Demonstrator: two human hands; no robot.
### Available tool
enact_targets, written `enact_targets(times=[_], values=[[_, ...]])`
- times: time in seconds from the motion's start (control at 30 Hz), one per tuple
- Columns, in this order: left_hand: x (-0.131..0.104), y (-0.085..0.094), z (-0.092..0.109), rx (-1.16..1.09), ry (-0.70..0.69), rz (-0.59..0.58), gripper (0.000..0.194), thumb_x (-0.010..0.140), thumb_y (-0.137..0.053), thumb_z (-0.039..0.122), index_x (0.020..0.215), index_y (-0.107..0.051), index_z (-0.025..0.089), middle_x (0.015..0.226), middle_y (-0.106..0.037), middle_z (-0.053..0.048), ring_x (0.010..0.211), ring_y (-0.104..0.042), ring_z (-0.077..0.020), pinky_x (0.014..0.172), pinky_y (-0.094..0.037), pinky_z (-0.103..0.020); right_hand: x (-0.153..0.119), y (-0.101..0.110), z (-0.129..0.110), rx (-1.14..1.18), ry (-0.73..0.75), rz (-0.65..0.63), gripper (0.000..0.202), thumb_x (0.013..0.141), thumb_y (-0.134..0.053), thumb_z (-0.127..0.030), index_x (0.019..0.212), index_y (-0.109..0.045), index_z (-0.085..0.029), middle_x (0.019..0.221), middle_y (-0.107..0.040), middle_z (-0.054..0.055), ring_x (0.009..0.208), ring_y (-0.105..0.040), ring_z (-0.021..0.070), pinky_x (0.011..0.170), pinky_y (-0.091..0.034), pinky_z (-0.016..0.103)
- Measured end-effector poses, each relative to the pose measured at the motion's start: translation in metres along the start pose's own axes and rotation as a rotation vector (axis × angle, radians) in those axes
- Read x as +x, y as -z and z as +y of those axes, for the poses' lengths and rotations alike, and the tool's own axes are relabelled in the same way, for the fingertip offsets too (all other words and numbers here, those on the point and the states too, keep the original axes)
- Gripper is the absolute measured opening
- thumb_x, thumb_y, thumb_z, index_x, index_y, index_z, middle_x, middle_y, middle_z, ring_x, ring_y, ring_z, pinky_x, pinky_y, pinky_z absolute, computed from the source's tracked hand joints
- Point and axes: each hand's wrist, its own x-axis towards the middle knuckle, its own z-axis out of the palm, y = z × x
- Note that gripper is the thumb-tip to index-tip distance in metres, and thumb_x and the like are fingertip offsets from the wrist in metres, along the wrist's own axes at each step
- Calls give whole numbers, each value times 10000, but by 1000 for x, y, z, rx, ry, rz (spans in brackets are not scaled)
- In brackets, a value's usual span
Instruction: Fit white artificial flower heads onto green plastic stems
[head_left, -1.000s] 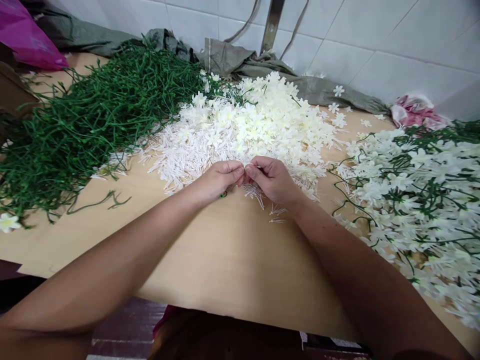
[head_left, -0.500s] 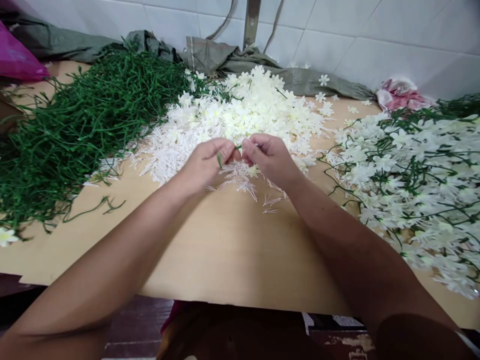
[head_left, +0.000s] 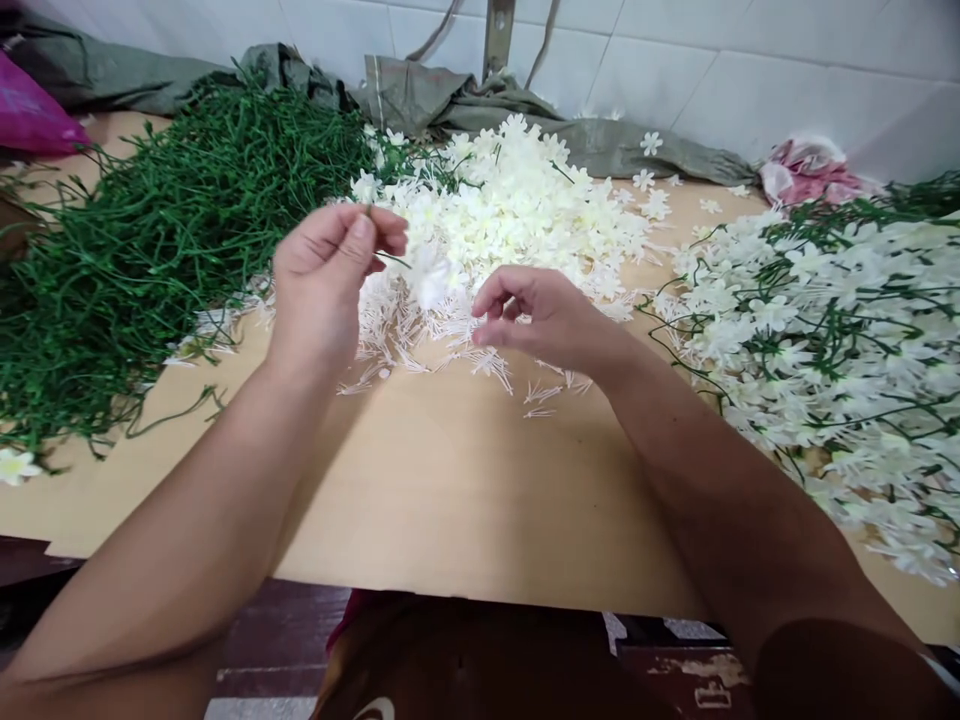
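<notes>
My left hand (head_left: pixel 326 265) is raised at the left of the white pile, its thumb and fingers pinched on a thin green stem (head_left: pixel 394 260). A blurred white flower (head_left: pixel 430 280) shows beside the stem's end, between my hands. My right hand (head_left: pixel 536 310) hovers over the near edge of the pile, thumb and forefinger apart with nothing seen between them. Behind both hands lies the heap of loose white flowers (head_left: pixel 517 200), with thin white pieces (head_left: pixel 390 325) along its front.
Green stems (head_left: pixel 187 220) form a large heap at the left. White flowers on green stems (head_left: pixel 840 350) cover the right side of the tan board (head_left: pixel 450 490). Grey cloth (head_left: pixel 615 145) and a pink-white bundle (head_left: pixel 810 172) lie along the tiled wall.
My hands have parted. The left moved left and up, pinching a stem; the right fingers opened near the same place. A blurred white flower now shows between them.
</notes>
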Motion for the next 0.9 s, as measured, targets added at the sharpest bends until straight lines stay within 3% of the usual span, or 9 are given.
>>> enact_targets(times=[0.07, 0.2, 0.3, 0.4, 0.57, 0.73, 0.9], values=[[8, 10, -4, -122, 100, 26, 56, 819, -603, 218, 838, -656, 213, 708, -591, 29, 673, -498, -80, 646, -376, -279, 0, -3, 6, -202, 62, -107, 164, 694, -732, -203, 730, -576, -168, 775, -544, 25, 759, -469, 142, 727, -387, 314], [11, 16, -4, -187, 206, -3, 144, 738, -588, 157, 852, -644, 225, 613, -503, 21, 577, -406, -81, 585, -336, -281, 0, -9, 17, -492, 124, -222, 148, 719, -554, -36, 649, -527, -164, 736, -535, 57, 758, -439, 169, 796, -357, 357], [7, 10, 2, -227, 304, -83, 74, 738, -551, 224, 728, -619, 198, 522, -375, 15, 533, -378, -96, 558, -327, -285, 0, -6, 17, -470, 115, -146, 184, 733, -479, -16, 648, -470, -179, 709, -530, 41, 726, -429, 154, 752, -359, 330], [2, 5, 7, -205, 387, -178, 225, 787, -553, 346, 623, -560, 193, 479, -245, 44, 477, -326, -86, 531, -310, -274, 0, 1, 15, -326, 18, 30, 166, 773, -485, -59, 675, -460, -190, 667, -509, 3, 662, -429, 123, 662, -356, 292], [-2, 2, 8, -194, 423, -243, 231, 791, -615, 338, 649, -514, 186, 474, -238, 79, 434, -324, -56, 519, -332, -244, 3, 10, 24, 2, -120, 284, 60, 786, -572, -174, 763, -520, -192, 653, -484, -27, 579, -424, 87, 573, -367, 273], [-4, -3, 2, -219, 433, -167, 271, 731, -675, 332, 650, -461, 186, 494, -326, 73, 459, -441, -67, 488, -347, -219, 18, 0, 31, 85, -239, 259, 170, 734, -649, -200, 881, -567, -178, 613, -461, -53, 516, -401, 73, 519, -352, 267], [0, 0, -4, -91, 409, -128, 179, 732, -657, 319, 723, -572, 162, 453, -379, 72, 404, -429, -65, 458, -327, -218, 45, -20, 25, -267, -204, 259, 92, 726, -655, -171, 768, -573, -180, 567, -475, -44, 544, -397, 93, 571, -319, 290]])
